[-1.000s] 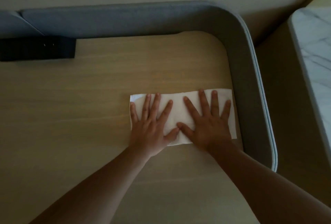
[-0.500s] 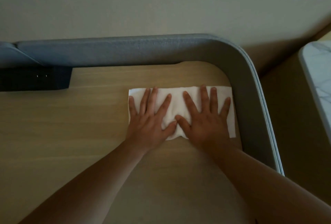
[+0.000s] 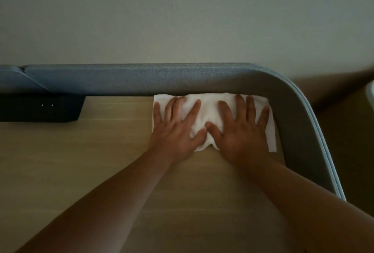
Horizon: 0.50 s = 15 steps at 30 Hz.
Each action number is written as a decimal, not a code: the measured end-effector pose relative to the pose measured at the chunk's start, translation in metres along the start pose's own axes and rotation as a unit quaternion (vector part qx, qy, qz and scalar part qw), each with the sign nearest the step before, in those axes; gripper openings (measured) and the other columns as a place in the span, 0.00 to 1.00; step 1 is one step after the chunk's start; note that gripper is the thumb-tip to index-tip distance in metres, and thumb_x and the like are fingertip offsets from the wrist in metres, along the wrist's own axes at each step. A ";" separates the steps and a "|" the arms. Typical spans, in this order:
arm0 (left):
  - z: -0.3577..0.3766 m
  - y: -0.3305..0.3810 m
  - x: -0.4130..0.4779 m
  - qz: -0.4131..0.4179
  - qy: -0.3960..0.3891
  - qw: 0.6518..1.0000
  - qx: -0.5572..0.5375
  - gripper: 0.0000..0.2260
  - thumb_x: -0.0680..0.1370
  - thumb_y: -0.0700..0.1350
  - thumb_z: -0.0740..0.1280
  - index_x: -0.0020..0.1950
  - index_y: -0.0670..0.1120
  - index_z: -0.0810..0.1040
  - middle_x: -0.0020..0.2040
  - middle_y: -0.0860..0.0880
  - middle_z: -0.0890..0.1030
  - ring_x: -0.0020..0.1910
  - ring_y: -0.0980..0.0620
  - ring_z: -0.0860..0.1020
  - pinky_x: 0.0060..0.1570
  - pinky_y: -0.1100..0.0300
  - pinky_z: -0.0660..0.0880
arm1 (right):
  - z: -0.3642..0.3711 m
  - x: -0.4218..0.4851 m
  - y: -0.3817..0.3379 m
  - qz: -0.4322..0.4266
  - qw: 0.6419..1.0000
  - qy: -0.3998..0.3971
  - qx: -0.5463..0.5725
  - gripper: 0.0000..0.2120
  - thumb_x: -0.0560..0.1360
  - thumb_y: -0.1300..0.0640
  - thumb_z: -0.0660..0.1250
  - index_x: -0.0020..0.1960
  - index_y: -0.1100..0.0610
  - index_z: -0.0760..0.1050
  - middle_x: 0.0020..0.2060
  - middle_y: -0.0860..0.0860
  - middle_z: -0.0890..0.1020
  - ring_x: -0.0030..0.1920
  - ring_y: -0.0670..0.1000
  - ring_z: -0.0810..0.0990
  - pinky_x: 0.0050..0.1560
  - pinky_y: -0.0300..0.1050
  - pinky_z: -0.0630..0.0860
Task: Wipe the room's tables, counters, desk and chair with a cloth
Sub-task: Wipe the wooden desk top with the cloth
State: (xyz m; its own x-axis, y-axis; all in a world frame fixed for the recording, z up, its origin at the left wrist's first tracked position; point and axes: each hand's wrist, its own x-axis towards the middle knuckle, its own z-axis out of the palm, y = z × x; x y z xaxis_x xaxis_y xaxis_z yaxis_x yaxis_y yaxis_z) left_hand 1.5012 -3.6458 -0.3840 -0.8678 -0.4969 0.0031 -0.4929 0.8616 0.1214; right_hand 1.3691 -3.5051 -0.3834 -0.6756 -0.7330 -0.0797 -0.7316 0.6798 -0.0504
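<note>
A white cloth lies flat on the light wooden desk, its far edge against the grey padded rim at the back right corner. My left hand presses down on the cloth's left half with fingers spread and straight. Beside it, thumbs nearly touching, my right hand presses the right half in the same flat way. The cloth bunches slightly between the two thumbs.
A grey upholstered rim wraps the desk's back and right side with a rounded corner. A black box-shaped unit sits at the back left against the rim. A plain wall rises behind; a pale marble-like surface shows at the far right.
Both hands have pushed the cloth away from me across the desk until its far edge meets the back rim. The view has tilted up toward the wall.
</note>
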 end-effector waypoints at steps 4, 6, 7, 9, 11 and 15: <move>0.001 -0.002 0.010 0.000 -0.004 1.000 -0.007 0.36 0.77 0.72 0.44 0.83 0.59 0.48 0.81 0.47 0.49 0.81 0.46 0.47 0.76 0.34 0.44 | 0.003 0.004 -0.002 0.003 1.000 0.030 0.001 0.36 0.79 0.28 0.38 0.81 0.44 0.52 0.81 0.60 0.54 0.81 0.64 0.48 0.76 0.74 0.42; 0.001 -0.004 0.014 -0.002 -0.005 1.000 -0.012 0.36 0.77 0.72 0.44 0.82 0.60 0.46 0.81 0.48 0.48 0.81 0.46 0.47 0.77 0.35 0.43 | 0.004 0.006 -0.004 0.001 0.999 0.036 0.002 0.35 0.79 0.29 0.37 0.81 0.44 0.52 0.81 0.60 0.55 0.81 0.64 0.49 0.76 0.74 0.43; 0.001 -0.004 0.015 -0.003 -0.005 1.000 -0.015 0.36 0.77 0.72 0.44 0.82 0.60 0.46 0.81 0.48 0.48 0.81 0.46 0.46 0.77 0.35 0.43 | 0.004 0.007 -0.004 -0.001 0.999 0.035 0.003 0.35 0.79 0.29 0.37 0.81 0.44 0.52 0.81 0.60 0.56 0.81 0.64 0.50 0.76 0.73 0.43; -0.001 -0.004 0.016 -0.002 -0.011 1.000 -0.015 0.37 0.76 0.73 0.44 0.82 0.60 0.46 0.81 0.49 0.48 0.81 0.47 0.46 0.77 0.36 0.43 | 0.002 0.007 -0.005 -0.004 1.000 0.027 -0.005 0.35 0.80 0.30 0.37 0.81 0.45 0.52 0.81 0.61 0.56 0.81 0.63 0.50 0.76 0.73 0.43; -0.007 -0.004 0.015 0.002 -0.018 1.000 -0.026 0.38 0.75 0.74 0.46 0.82 0.59 0.49 0.80 0.49 0.49 0.80 0.47 0.46 0.78 0.38 0.42 | -0.004 0.004 -0.005 -0.017 0.999 0.023 -0.023 0.34 0.81 0.32 0.40 0.82 0.46 0.54 0.80 0.61 0.56 0.80 0.63 0.51 0.76 0.72 0.44; -0.019 -0.008 0.015 -0.032 0.083 0.992 -0.094 0.32 0.76 0.69 0.56 0.74 0.54 0.71 0.72 0.49 0.67 0.73 0.47 0.63 0.72 0.43 0.59 | -0.023 0.009 0.000 -0.053 0.995 0.077 -0.029 0.32 0.79 0.32 0.49 0.74 0.49 0.68 0.72 0.60 0.69 0.70 0.62 0.67 0.68 0.63 0.61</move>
State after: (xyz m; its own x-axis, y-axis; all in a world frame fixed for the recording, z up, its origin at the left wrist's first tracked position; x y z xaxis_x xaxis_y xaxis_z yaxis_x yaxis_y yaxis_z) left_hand 1.4936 -3.6625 -0.3660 -0.8056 -0.5729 0.1508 -0.5118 0.8013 0.3098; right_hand 1.3609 -3.5116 -0.3613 -0.5967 -0.7987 0.0775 -0.8008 0.5989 0.0075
